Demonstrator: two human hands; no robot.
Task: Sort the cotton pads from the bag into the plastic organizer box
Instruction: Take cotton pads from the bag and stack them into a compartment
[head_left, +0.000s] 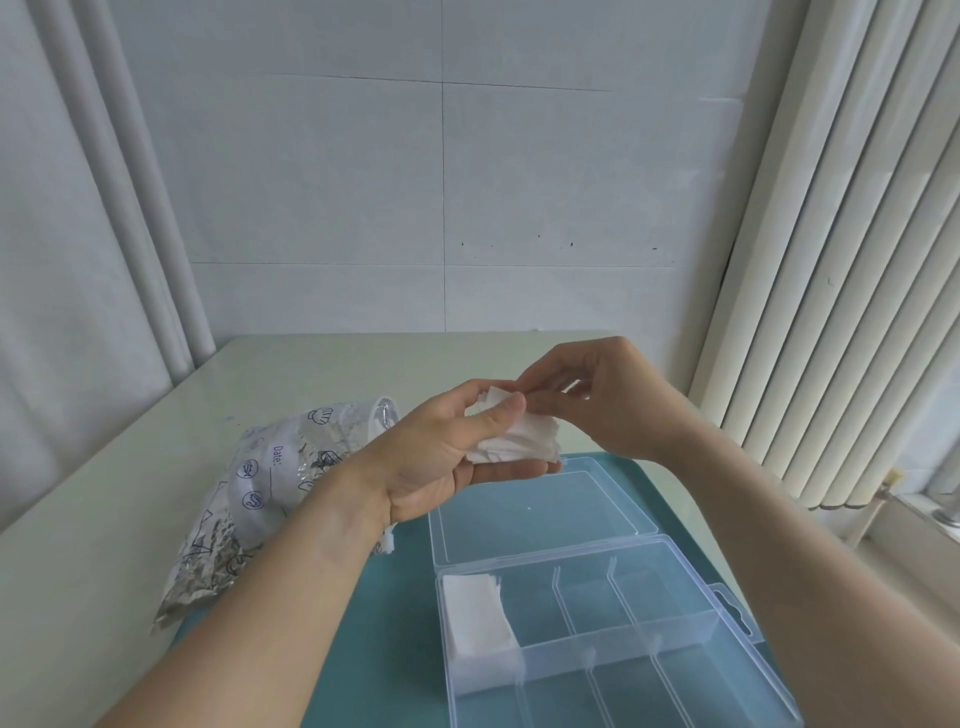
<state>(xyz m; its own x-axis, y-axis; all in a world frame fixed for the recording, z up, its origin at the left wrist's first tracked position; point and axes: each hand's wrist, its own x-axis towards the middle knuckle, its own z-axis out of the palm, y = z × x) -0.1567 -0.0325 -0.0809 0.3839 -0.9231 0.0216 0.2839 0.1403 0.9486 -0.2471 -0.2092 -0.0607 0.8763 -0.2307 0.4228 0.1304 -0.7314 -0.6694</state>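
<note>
My left hand holds a loose stack of white cotton pads above the table, thumb pressed on top of it. My right hand pinches the stack's upper right edge with its fingertips. Below lies the clear plastic organizer box, its lid swung open away from me. A pile of cotton pads fills its back left compartment; the other compartments hold nothing. The crinkled silver bag with printed icons lies to the left, partly behind my left forearm.
The box sits on a teal mat on a pale table. One small white pad scrap lies beside my left wrist. A tiled wall stands behind the table, vertical blinds on the right.
</note>
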